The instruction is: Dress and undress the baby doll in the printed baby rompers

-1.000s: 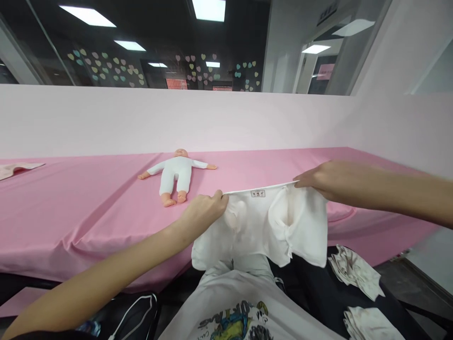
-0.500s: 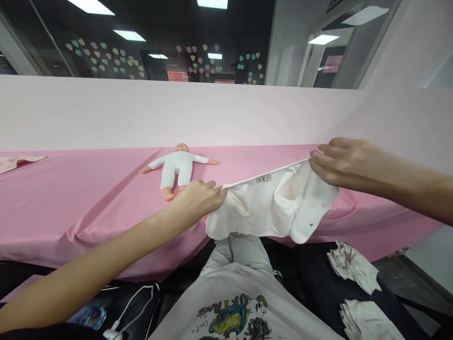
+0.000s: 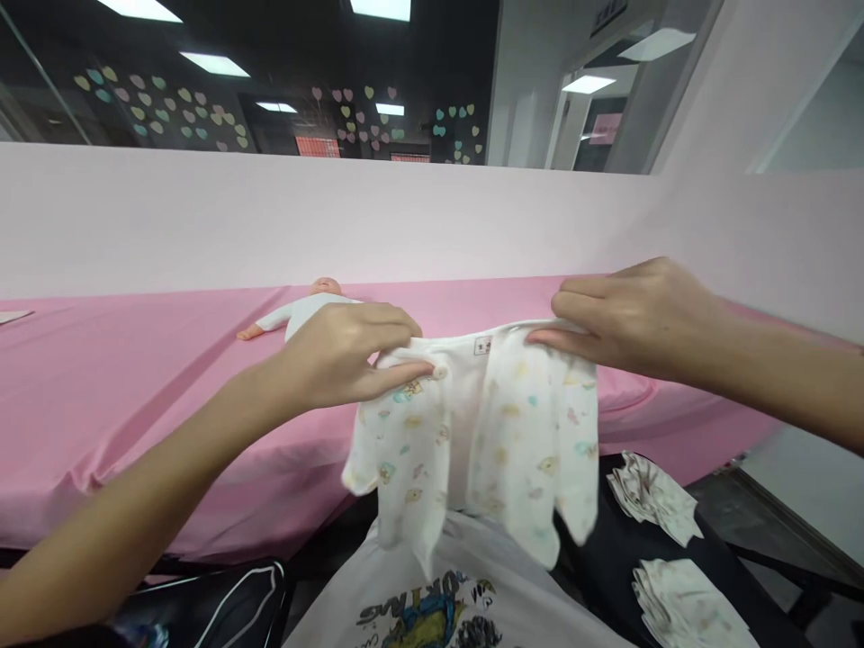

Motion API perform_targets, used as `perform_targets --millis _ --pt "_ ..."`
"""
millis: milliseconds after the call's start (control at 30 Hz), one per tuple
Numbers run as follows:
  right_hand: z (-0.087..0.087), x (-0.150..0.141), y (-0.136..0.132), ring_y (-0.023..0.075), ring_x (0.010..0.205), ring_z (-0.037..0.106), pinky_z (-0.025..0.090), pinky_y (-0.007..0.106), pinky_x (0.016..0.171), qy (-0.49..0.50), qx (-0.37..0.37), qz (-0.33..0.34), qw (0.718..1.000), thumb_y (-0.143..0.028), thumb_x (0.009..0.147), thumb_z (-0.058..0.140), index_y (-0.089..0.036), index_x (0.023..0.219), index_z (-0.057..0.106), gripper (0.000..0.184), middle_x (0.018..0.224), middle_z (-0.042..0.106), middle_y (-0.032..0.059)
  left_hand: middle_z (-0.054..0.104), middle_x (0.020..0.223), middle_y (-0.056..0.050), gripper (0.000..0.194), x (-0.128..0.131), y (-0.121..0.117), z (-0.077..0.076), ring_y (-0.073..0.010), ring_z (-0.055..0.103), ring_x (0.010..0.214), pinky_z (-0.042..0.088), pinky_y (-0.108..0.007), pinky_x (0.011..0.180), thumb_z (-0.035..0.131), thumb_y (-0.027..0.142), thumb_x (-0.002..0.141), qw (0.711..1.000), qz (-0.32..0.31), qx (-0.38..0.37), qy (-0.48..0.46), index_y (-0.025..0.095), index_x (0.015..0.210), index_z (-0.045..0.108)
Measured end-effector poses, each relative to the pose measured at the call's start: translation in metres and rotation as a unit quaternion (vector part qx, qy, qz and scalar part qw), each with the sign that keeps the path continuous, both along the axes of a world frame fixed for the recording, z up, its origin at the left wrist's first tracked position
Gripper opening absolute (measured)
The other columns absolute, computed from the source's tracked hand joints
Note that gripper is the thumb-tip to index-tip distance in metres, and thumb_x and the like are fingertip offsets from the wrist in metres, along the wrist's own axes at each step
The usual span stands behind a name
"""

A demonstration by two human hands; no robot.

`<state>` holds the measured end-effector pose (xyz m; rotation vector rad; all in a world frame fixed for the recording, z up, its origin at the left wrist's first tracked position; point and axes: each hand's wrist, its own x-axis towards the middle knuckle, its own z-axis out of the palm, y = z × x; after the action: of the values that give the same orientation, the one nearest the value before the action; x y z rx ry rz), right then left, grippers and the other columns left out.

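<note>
On my feed, I see a long pink-draped table (image 3: pixel 168 378), creased at left. A doll (image 3: pixel 307 310) in white lies near its far edge, a pale cloth (image 3: pixel 12 317) well to the left. Two bunched cloths (image 3: pixel 652 497) rest on a black surface (image 3: pixel 607 567) at right.

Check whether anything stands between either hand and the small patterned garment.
Nothing visible does: the left hand and right hand pinch the garment directly by its upper edge, on either side of its label. The doll lies beyond, partly hidden behind the left hand.
</note>
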<state>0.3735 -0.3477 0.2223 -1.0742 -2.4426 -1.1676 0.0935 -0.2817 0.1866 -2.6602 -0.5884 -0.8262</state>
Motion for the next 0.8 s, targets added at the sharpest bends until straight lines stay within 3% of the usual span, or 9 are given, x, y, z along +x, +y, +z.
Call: perform_targets --millis 100,233,300,400,500,567,633,767,800 --pt "-0.028 -0.007 0.017 0.0086 0.043 0.035 0.021 0.026 0.047 0.125 -0.041 0.001 0.991 -0.056 0.089 0.033 -0.019 0.056 0.039 0.050 0.047 0.038 -0.0030 0.057 0.062 -0.001 0.035 0.017 0.003 -0.018 -0.0143 0.056 0.065 0.040 -0.025 0.061 0.047 0.047 0.082 0.995 0.048 -0.067 -0.058 0.017 0.066 0.056" --pt "-0.096 -0.015 0.046 0.0089 0.042 0.033 0.023 0.024 0.047 0.320 -0.103 -0.030 0.941 -0.044 0.086 0.046 -0.020 0.057 0.036 0.039 0.047 0.037 -0.0047 0.037 0.052 0.006 0.025 0.039 0.016 -0.080 -0.0089 0.038 0.049 0.031 -0.023 0.051 0.052 0.033 0.078 0.944 0.141 -0.210 -0.213 0.019 0.061 0.040" --pt "-0.135 -0.028 0.057 0.0103 0.044 0.035 0.024 0.025 0.048 0.405 -0.110 -0.075 0.905 -0.037 0.084 0.049 -0.021 0.061 0.038 0.031 0.049 0.038 -0.0049 0.035 0.057 0.007 0.018 0.052 0.019 -0.117 -0.0077 0.035 0.050 0.031 -0.021 0.051 0.054 0.026 0.075 0.878 0.139 -0.306 -0.342 0.019 0.068 0.038" --pt "-0.184 -0.063 0.057 0.0122 0.050 0.041 0.029 0.025 0.052 0.508 -0.153 -0.081 0.844 -0.035 0.086 0.045 -0.021 0.067 0.041 0.024 0.055 0.043 -0.0035 0.041 0.064 0.006 0.020 0.071 0.010 -0.159 -0.0078 0.042 0.055 0.036 -0.019 0.052 0.057 0.029 0.072 0.722 0.092 -0.464 -0.505 0.020 0.078 0.041" --pt "-0.209 -0.098 0.039 0.0139 0.064 0.048 0.037 0.025 0.060 0.577 -0.203 -0.019 0.791 -0.037 0.089 0.040 -0.021 0.076 0.043 0.021 0.073 0.050 0.0007 0.056 0.084 0.001 0.026 0.082 -0.016 -0.174 -0.0112 0.055 0.071 0.045 -0.023 0.064 0.052 0.037 0.079 0.570 -0.026 -0.595 -0.566 0.021 0.098 0.045" --pt "-0.214 -0.106 0.024 0.0148 0.071 0.050 0.040 0.027 0.065 0.619 -0.207 0.018 0.757 -0.037 0.086 0.046 -0.021 0.084 0.042 0.017 0.082 0.051 0.0027 0.059 0.100 -0.004 0.030 0.080 -0.038 -0.174 -0.0150 0.059 0.087 0.047 -0.028 0.077 0.047 0.039 0.083 0.522 -0.086 -0.622 -0.577 0.022 0.108 0.046" --pt "-0.210 -0.101 0.009 0.0150 0.073 0.051 0.042 0.027 0.067 0.657 -0.233 0.056 0.715 -0.034 0.083 0.053 -0.021 0.086 0.041 0.018 0.084 0.053 0.0030 0.057 0.110 -0.007 0.034 0.071 -0.057 -0.172 -0.0186 0.056 0.101 0.046 -0.033 0.087 0.048 0.038 0.084 0.546 -0.126 -0.622 -0.547 0.021 0.114 0.046" --pt "-0.195 -0.073 -0.021 0.0163 0.078 0.058 0.046 0.028 0.066 0.704 -0.328 0.144 0.613 -0.026 0.082 0.054 -0.022 0.081 0.043 0.012 0.088 0.060 0.0047 0.051 0.123 -0.012 0.043 0.048 -0.070 -0.178 -0.0248 0.046 0.118 0.037 -0.042 0.101 0.061 0.031 0.077 0.718 -0.060 -0.497 -0.483 0.022 0.117 0.047" --pt "-0.191 -0.066 -0.026 0.0165 0.076 0.059 0.046 0.027 0.062 0.715 -0.336 0.160 0.592 -0.027 0.082 0.055 -0.022 0.081 0.042 0.013 0.089 0.061 0.0054 0.049 0.127 -0.012 0.052 0.044 -0.067 -0.182 -0.0267 0.042 0.122 0.034 -0.043 0.103 0.067 0.030 0.071 0.743 -0.036 -0.470 -0.475 0.022 0.118 0.046"
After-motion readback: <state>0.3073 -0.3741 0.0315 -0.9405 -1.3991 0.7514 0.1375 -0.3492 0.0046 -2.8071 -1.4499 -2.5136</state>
